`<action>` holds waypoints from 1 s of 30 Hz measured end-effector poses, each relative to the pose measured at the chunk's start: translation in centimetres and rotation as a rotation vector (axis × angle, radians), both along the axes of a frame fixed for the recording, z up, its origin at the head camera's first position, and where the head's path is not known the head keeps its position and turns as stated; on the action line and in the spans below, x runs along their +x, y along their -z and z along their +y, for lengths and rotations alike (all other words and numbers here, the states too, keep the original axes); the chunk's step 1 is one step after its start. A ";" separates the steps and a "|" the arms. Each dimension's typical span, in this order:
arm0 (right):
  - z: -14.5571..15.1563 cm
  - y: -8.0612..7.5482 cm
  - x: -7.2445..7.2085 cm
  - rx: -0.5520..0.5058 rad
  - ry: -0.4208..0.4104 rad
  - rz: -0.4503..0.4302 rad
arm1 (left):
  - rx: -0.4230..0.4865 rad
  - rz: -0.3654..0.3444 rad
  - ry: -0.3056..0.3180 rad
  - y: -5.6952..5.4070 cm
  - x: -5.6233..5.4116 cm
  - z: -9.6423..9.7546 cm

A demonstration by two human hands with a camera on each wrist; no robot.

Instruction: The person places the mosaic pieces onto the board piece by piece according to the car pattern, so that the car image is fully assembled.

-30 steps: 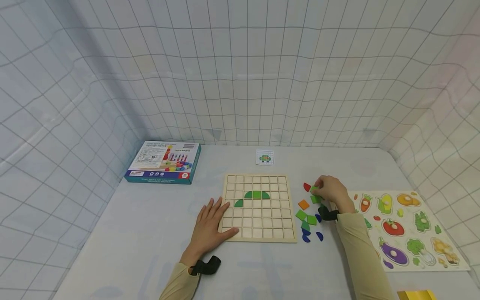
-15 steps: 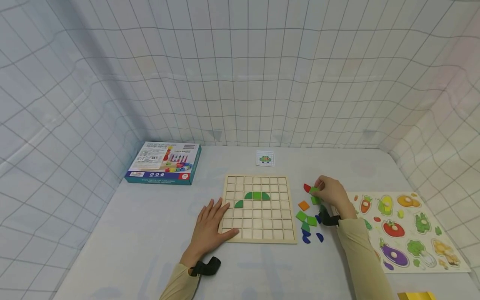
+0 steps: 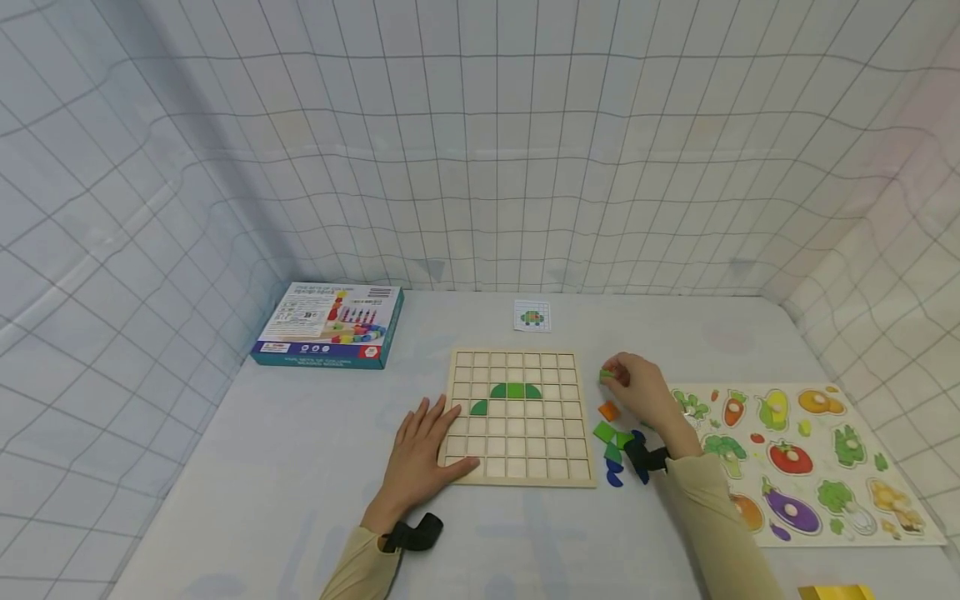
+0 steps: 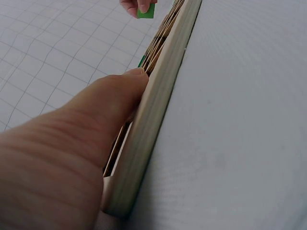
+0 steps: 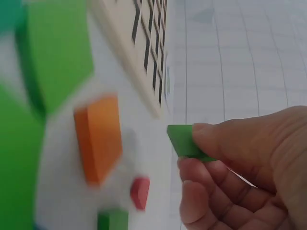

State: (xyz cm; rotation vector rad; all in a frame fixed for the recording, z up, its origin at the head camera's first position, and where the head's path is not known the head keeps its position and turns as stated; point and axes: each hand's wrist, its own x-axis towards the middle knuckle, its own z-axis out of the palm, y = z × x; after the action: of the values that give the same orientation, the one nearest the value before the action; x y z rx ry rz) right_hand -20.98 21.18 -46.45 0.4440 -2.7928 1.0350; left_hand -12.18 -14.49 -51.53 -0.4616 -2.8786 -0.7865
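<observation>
A wooden grid board [image 3: 517, 458] lies mid-table, with a green square tile [image 3: 516, 390] and several green quarter-round tiles in its cells. My left hand [image 3: 420, 454] rests spread on the board's left edge, its thumb on the near corner. Right of the board, my right hand [image 3: 641, 392] pinches a green square tile [image 5: 184, 139] between thumb and fingers, lifted off the table. Below that hand lie an orange square tile [image 3: 609, 411], green tiles [image 3: 604, 432] and blue half-round tiles [image 3: 615, 479]. A red tile [image 5: 140, 192] shows in the right wrist view.
A small card [image 3: 532, 317] with a green pattern lies behind the board. At the back left is a boxed toy set [image 3: 330, 325]. A vegetable picture board [image 3: 813, 475] lies on the right, partly under the right forearm. A yellow object [image 3: 836, 592] shows at the bottom edge.
My right hand has picked the green square tile off the pile and moved left with it, toward the board. My left hand has stayed on the board's edge.
</observation>
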 end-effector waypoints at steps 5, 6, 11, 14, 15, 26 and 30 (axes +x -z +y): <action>-2.9 0.5 0.4 -0.075 -0.112 0.080 | -0.001 0.008 0.002 0.1 0.0 0.0; -3.5 0.5 0.5 -0.095 -0.134 0.077 | -0.001 0.009 0.002 0.1 0.0 0.0; -6.5 1.2 1.1 -0.156 -0.188 0.000 | -0.006 0.007 0.004 0.1 0.0 0.0; -8.2 1.3 1.3 -0.154 -0.218 -0.048 | -0.006 0.007 0.002 0.0 0.0 0.0; -8.7 1.3 1.3 -0.151 -0.228 -0.062 | -0.007 0.006 0.001 0.0 0.0 0.0; -12.4 0.8 1.4 -0.098 -0.271 -0.117 | -0.007 -0.001 0.006 -0.2 0.0 0.0; -13.1 0.9 1.2 -0.064 -0.268 -0.130 | -0.014 0.006 0.001 -0.1 0.0 0.1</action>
State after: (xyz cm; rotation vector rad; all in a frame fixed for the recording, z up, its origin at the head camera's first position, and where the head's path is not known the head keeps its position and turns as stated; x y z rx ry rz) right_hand -19.82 8.07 -47.37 0.7879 -2.8580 1.2442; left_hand -12.18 -14.44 -51.43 -0.4661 -2.8808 -0.7637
